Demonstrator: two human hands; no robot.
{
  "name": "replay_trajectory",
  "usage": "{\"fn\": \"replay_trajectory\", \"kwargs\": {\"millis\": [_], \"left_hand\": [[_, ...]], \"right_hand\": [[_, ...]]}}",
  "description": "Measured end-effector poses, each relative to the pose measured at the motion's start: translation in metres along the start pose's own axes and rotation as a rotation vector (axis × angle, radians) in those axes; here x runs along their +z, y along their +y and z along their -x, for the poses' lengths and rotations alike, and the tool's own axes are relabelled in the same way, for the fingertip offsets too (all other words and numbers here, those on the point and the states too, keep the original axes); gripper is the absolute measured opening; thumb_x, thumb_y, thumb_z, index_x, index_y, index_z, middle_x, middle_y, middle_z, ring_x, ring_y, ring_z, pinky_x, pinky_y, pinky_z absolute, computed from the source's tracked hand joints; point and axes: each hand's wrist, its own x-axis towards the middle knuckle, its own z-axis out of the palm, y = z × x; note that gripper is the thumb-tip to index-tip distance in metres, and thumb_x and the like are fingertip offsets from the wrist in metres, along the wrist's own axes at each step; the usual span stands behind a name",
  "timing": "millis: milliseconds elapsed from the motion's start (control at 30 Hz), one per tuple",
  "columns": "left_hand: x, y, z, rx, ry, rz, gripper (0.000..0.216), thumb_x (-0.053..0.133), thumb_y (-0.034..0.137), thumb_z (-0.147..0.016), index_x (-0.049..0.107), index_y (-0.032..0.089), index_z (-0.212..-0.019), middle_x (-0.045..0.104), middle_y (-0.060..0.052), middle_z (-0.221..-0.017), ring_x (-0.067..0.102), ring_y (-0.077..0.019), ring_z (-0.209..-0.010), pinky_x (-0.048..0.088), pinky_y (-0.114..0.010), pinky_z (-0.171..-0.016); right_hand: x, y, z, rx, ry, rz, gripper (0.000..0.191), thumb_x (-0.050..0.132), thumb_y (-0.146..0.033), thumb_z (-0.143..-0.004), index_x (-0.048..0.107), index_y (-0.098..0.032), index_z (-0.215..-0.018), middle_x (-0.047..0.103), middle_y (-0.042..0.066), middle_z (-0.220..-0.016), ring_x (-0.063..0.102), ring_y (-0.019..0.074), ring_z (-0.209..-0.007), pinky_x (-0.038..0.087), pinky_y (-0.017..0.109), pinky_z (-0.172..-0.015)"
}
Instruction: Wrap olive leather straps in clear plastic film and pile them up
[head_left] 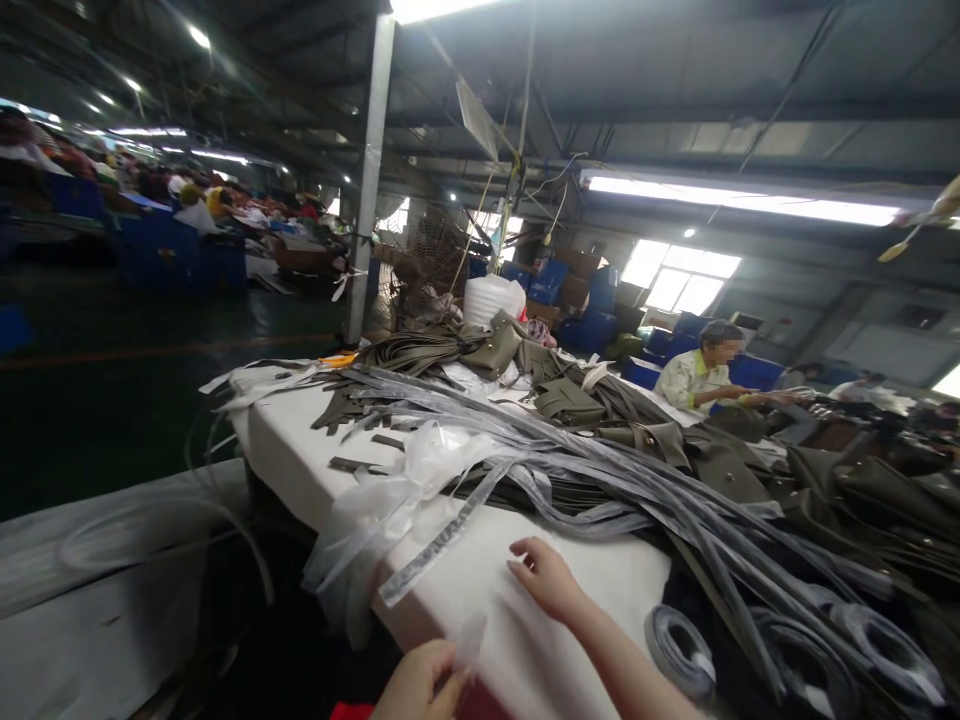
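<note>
My left hand (420, 688) is at the bottom edge, its fingers pinched on a thin translucent plastic piece (470, 635). My right hand (547, 578) rests on the white table top (525, 640), fingers bent with the tips on the cover; I cannot see anything in them. Just left of it lies the end of a grey strip (442, 550). A long bundle of grey strips (600, 470) runs across the table. Crumpled clear plastic (405, 490) lies beside the bundle.
Olive green bag parts and straps (570, 400) are piled along the table. Grey coiled rolls (679, 650) sit at the right. Another person (701, 375) works at the far end. A white bucket (491, 298), a fan (431, 265), a pillar (370, 180) and blue crates (547, 280) stand behind.
</note>
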Motion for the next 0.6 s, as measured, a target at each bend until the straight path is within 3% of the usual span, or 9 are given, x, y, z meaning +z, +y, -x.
{"fn": "replay_trajectory", "kwargs": {"millis": [67, 133, 200, 400, 600], "left_hand": [[-0.004, -0.001, -0.025, 0.022, 0.094, -0.103, 0.037, 0.04, 0.045, -0.091, 0.048, 0.019, -0.065, 0.059, -0.006, -0.074, 0.052, -0.0208, -0.074, 0.035, -0.03, -0.07], [-0.006, -0.004, -0.047, 0.021, 0.152, -0.148, 0.033, 0.038, 0.041, -0.09, 0.041, 0.021, -0.064, 0.057, -0.005, -0.072, 0.051, -0.0204, -0.073, 0.033, -0.031, -0.069], [-0.007, -0.01, -0.062, 0.009, 0.154, -0.132, 0.032, 0.038, 0.04, -0.089, 0.039, 0.022, -0.063, 0.054, -0.004, -0.069, 0.05, -0.0198, -0.071, 0.032, -0.031, -0.068], [-0.006, -0.028, -0.072, -0.014, 0.134, -0.023, 0.036, 0.041, 0.045, -0.087, 0.039, 0.021, -0.06, 0.051, -0.001, -0.065, 0.047, -0.0174, -0.067, 0.031, -0.029, -0.065], [-0.003, -0.031, -0.074, -0.067, 0.14, 0.006, 0.036, 0.044, 0.046, -0.085, 0.042, 0.021, -0.06, 0.05, 0.0, -0.063, 0.046, -0.0171, -0.066, 0.029, -0.029, -0.063]], "right_hand": [[0.004, 0.009, -0.033, 0.015, 0.011, 0.092, 0.034, 0.058, -0.015, -0.089, 0.064, -0.013, -0.122, 0.066, 0.015, -0.128, 0.064, 0.0242, -0.113, 0.047, 0.037, -0.1], [0.011, 0.013, -0.057, 0.028, 0.033, 0.19, 0.045, 0.057, -0.011, -0.09, 0.055, -0.011, -0.134, 0.053, 0.017, -0.145, 0.049, 0.0272, -0.135, 0.037, 0.043, -0.112], [0.018, 0.013, -0.075, 0.044, 0.048, 0.282, 0.049, 0.058, -0.01, -0.091, 0.05, -0.011, -0.139, 0.046, 0.017, -0.152, 0.04, 0.0291, -0.142, 0.032, 0.048, -0.116], [0.022, 0.004, -0.107, 0.061, 0.066, 0.494, 0.037, 0.065, -0.023, -0.091, 0.059, -0.014, -0.126, 0.059, 0.014, -0.134, 0.053, 0.0292, -0.127, 0.04, 0.049, -0.108], [0.018, -0.001, -0.116, 0.03, -0.008, 0.62, 0.025, 0.066, -0.037, -0.091, 0.067, -0.015, -0.103, 0.065, 0.009, -0.118, 0.057, 0.0271, -0.117, 0.045, 0.048, -0.101]]}}
